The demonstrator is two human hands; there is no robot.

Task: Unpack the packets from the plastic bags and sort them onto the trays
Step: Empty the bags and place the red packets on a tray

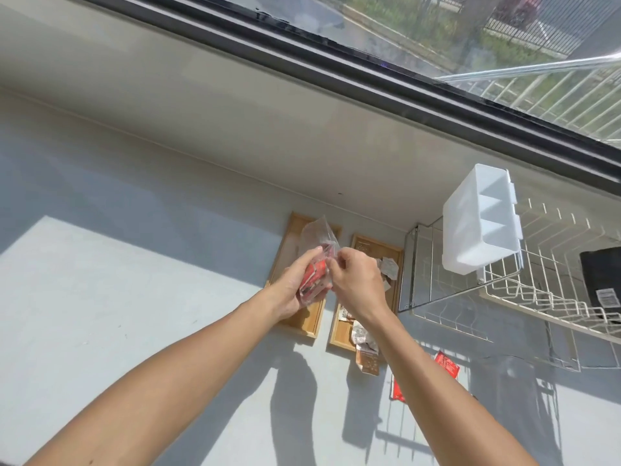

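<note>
A clear plastic bag (317,238) with red packets (314,275) inside is held above two wooden trays. My left hand (295,284) grips the bag's lower part from the left. My right hand (356,280) pinches the bag's right edge, fingers closed on the plastic. The left tray (285,250) shows bare wood where the bag and my hand do not cover it. The right tray (341,334) holds several pale and brown packets (388,269). Another brown packet (368,361) lies at that tray's near end. A red packet (447,366) lies on the counter beside my right forearm.
A white wire dish rack (544,297) stands at the right, with a white plastic compartment box (480,223) hung on it and a black object (603,280) inside. The grey counter (100,314) spreads to the left. A window sill and window run along the back.
</note>
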